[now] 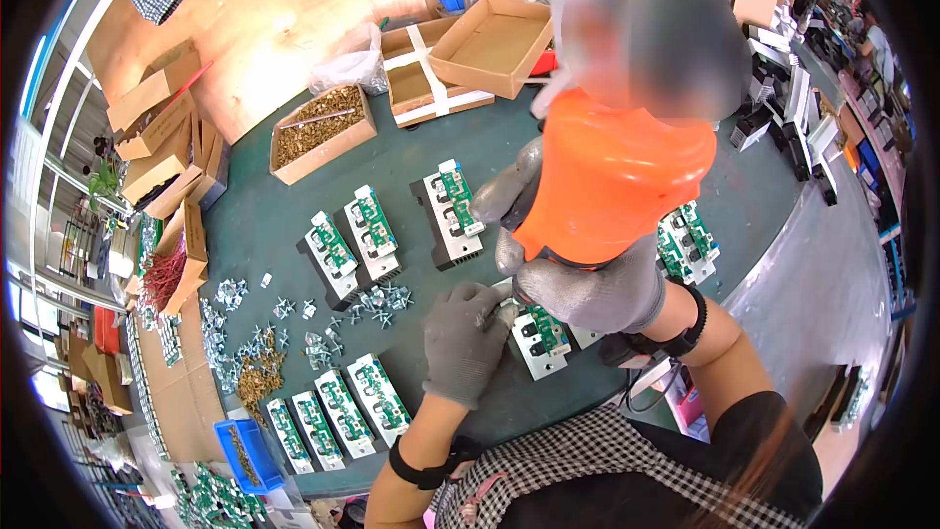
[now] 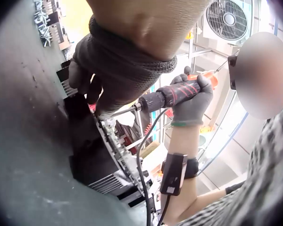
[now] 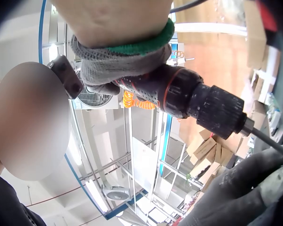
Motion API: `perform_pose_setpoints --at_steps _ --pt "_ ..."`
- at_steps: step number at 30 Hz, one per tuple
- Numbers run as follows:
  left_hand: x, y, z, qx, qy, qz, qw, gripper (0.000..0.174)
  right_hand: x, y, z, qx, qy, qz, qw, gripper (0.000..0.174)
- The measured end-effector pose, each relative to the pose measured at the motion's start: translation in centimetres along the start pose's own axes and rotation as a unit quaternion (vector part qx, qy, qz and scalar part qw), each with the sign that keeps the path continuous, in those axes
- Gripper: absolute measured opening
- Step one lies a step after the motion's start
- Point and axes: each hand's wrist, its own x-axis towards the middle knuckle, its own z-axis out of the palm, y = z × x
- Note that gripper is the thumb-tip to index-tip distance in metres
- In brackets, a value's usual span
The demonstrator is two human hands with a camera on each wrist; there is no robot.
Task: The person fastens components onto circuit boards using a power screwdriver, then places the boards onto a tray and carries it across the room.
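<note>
My right hand (image 1: 597,294) grips a power screwdriver (image 3: 179,94), black with red lines and an orange end. From its chuck a long steel bit (image 3: 269,140) runs down to the fingertips of my left hand (image 1: 465,343). Both hands wear grey gloves. Under the bit lies a heat sink (image 2: 92,160), black and finned, with a pale plate and a green circuit board (image 1: 550,330) on top. My left fingers bend over its end and hold it beside the bit tip. Whatever small piece sits under the tip is hidden by the fingers.
Several similar board assemblies (image 1: 338,411) stand in rows on the green table (image 1: 392,152). Loose metal parts (image 1: 377,304) lie at the left. A box of brass-coloured pieces (image 1: 323,127), shallow cartons (image 1: 494,44) and a blue bin (image 1: 250,456) stand around. A cable (image 2: 140,165) hangs near the right forearm.
</note>
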Motion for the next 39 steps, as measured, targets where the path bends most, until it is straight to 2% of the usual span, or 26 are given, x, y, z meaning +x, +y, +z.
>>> perform_pose_setpoints --at_steps 3,5,7,11,14,17,20,23,25,29,35,38,39 --pt "0.1 -0.6 0.5 0.042 -0.002 0.052 0.998 0.019 0.4 0.2 0.8 0.003 0.018 0.017 1.000 0.052" --pt "0.0 -1.5 1.0 0.096 0.007 0.117 0.988 0.019 0.9 0.8 0.6 -0.104 -0.006 -0.076 0.992 0.055" --pt "0.0 -1.7 1.1 0.109 0.010 0.120 0.987 0.019 1.4 1.0 0.7 -0.179 -0.010 -0.140 0.974 0.057" --pt "0.1 -1.6 1.4 0.105 0.066 0.139 0.982 0.021 1.5 0.8 0.8 -0.134 -0.039 -0.127 0.982 0.053" --pt "-0.1 -1.9 1.6 0.146 0.066 0.145 0.976 0.024 1.5 0.6 0.9 -0.118 -0.030 -0.114 0.986 0.052" --pt "-0.4 -2.3 1.5 0.125 0.036 0.151 0.980 0.027 1.3 0.6 0.8 -0.117 -0.032 -0.115 0.986 0.051" --pt "-0.5 -2.7 1.7 0.146 0.005 0.124 0.981 0.032 1.2 0.8 0.7 -0.111 -0.035 -0.113 0.987 0.051" --pt "0.0 -2.9 2.0 0.091 0.041 0.123 0.987 0.036 1.2 0.6 0.4 -0.104 -0.044 -0.106 0.988 0.053" --pt "0.9 -2.8 2.5 0.095 0.014 0.184 0.978 0.038 1.2 0.7 0.4 -0.125 -0.040 -0.111 0.985 0.056" --pt "1.5 -3.9 5.5 0.002 0.024 0.221 0.975 0.038 1.2 1.0 0.3 -0.221 -0.019 -0.148 0.964 0.058" --pt "1.7 -2.8 4.8 -0.015 -0.073 0.103 0.992 0.037 1.1 0.8 0.2 -0.211 -0.027 -0.140 0.967 0.050" --pt "1.9 -1.4 4.6 -0.161 0.002 0.063 0.985 0.033 1.1 0.6 0.0 -0.159 -0.026 -0.110 0.981 0.046" --pt "1.9 -1.5 4.6 -0.159 -0.002 0.060 0.985 0.034 1.0 0.6 0.0 -0.138 -0.024 -0.097 0.985 0.044"
